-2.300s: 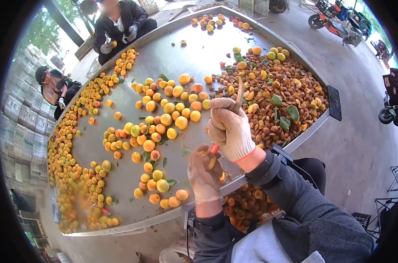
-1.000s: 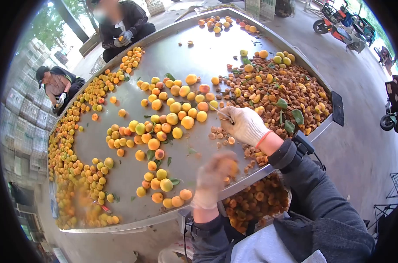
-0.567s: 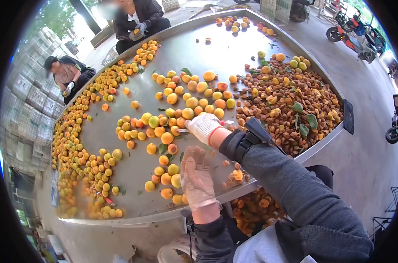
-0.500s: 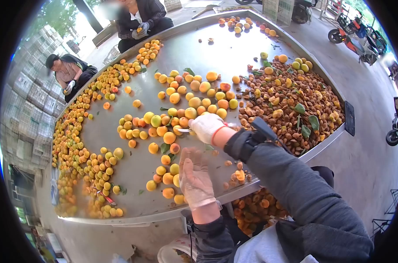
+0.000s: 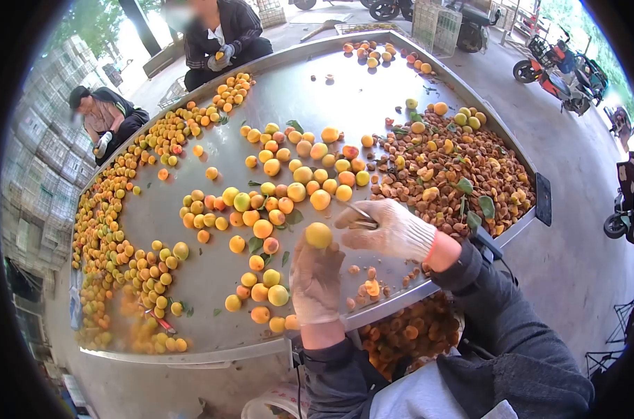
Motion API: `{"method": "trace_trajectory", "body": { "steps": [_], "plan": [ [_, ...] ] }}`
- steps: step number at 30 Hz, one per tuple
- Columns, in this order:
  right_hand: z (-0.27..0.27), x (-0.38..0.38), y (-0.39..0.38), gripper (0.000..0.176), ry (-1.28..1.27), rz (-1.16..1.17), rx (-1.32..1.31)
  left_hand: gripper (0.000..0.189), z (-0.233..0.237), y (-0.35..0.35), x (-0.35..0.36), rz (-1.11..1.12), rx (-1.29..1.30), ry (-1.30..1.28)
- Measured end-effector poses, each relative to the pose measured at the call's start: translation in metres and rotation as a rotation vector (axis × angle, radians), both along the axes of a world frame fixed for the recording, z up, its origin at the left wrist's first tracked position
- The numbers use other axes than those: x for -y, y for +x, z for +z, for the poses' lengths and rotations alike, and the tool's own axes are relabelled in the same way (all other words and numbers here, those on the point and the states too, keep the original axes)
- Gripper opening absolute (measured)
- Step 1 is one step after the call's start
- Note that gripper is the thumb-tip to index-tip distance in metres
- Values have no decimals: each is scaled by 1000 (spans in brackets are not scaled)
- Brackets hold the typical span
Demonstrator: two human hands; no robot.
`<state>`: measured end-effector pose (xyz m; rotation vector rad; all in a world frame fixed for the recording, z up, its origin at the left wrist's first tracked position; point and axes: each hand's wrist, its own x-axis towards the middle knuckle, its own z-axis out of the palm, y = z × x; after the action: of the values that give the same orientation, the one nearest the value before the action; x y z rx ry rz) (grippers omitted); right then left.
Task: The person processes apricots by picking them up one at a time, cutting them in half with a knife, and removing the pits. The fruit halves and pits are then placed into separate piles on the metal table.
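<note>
A yellow apricot is held in the fingertips of my gloved left hand, raised above the near side of the metal table. Close to its right, my gloved right hand grips a small knife, its thin blade pointing left and up; most of the handle is hidden by the fingers. Loose apricots and some green leaves lie on the metal beyond both hands. A few pits and an orange apricot piece sit just below my right hand.
A raised rim edges the metal table. Brown pits are heaped at the right, many apricots along the left. A container of split apricots and a white bucket stand below the near edge. Two people sit beyond the table.
My left hand, open and blurred before, now holds an apricot. My right hand has drawn back from the fruit cluster, toward me and right, still gripping the knife.
</note>
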<state>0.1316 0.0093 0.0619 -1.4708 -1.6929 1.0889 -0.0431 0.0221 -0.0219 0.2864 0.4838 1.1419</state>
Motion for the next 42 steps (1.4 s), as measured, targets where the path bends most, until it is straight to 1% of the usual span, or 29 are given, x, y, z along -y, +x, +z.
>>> {"method": "trace_trajectory", "body": {
  "steps": [1, 2, 3, 6, 7, 10, 14, 16, 17, 19, 20, 22, 23, 25, 26, 27, 28, 29, 31, 34, 36, 38, 40, 42],
  "plan": [
    [-2, 9, 0, 31, -86, -57, -102, 38, 1, 0, -1, 10, 67, 1],
    [-5, 17, -1, 25, -173, -117, -206, 38, 2, 1, 0, 10, 66, 1],
    [-17, 20, 0, 21, -7, -76, -79, 39, 5, 5, 1, 8, 53, 25],
    [-7, 22, -1, 19, -56, -143, -61, 40, 10, 13, 4, -16, 51, 71],
    [-12, 21, -1, 18, 14, -145, -71, 42, 10, 14, 5, -25, 61, 91],
    [-9, 30, -2, 19, -60, -152, -20, 45, -10, 8, 1, -57, 86, 87],
    [-19, 41, -2, 19, 35, -101, 41, 44, 5, 12, 9, -44, 5, 95],
    [-15, 45, -3, 20, -12, -161, -163, 42, 9, 16, 10, -30, 24, 166],
    [-18, 47, -2, 20, -13, -163, -165, 42, 9, 16, 10, -32, 22, 165],
    [-25, 50, -2, 22, -67, -153, -266, 39, 10, 16, 8, -6, 61, 140],
    [-24, 52, -4, 22, -66, -152, -267, 39, 9, 16, 8, -5, 60, 140],
    [-18, 55, -9, 22, -173, -146, -267, 43, 7, 18, 7, -64, 160, 102],
    [-30, 54, -11, 23, -175, -122, -259, 43, 8, 19, 8, -63, 159, 103],
    [-29, 55, -13, 24, -175, -118, -226, 51, 11, 20, 11, -112, 58, 87],
    [-28, 55, -14, 25, -176, -114, -193, 51, 10, 21, 10, -111, 58, 87],
    [-34, 55, -15, 26, -100, -98, -144, 53, 6, 23, 9, -116, 72, 88],
    [-33, 55, -15, 26, -103, -98, -145, 55, 5, 24, 9, -122, 85, 89],
    [-29, 55, -16, 27, -129, -103, -175, 55, 7, 26, 11, -122, 84, 89],
    [-27, 55, -17, 29, -154, -109, -203, 53, 13, 29, 15, -55, -49, 88],
    [-31, 54, -20, 30, -108, -125, -182, 53, 9, 31, 16, -14, -74, 91],
    [-38, 52, -21, 29, -5, -162, -77, 51, 10, 31, 18, -10, -74, 108],
    [-33, 52, -23, 27, -25, -173, -79, 50, 17, 31, 20, -7, -74, 126],
    [-30, 51, -22, 26, -45, -186, -80, 47, 26, 29, 23, -6, -251, 212],
    [-29, 48, -18, 23, -24, -158, -2, 44, 25, 30, 24, -11, -268, 256]
  ]
}}
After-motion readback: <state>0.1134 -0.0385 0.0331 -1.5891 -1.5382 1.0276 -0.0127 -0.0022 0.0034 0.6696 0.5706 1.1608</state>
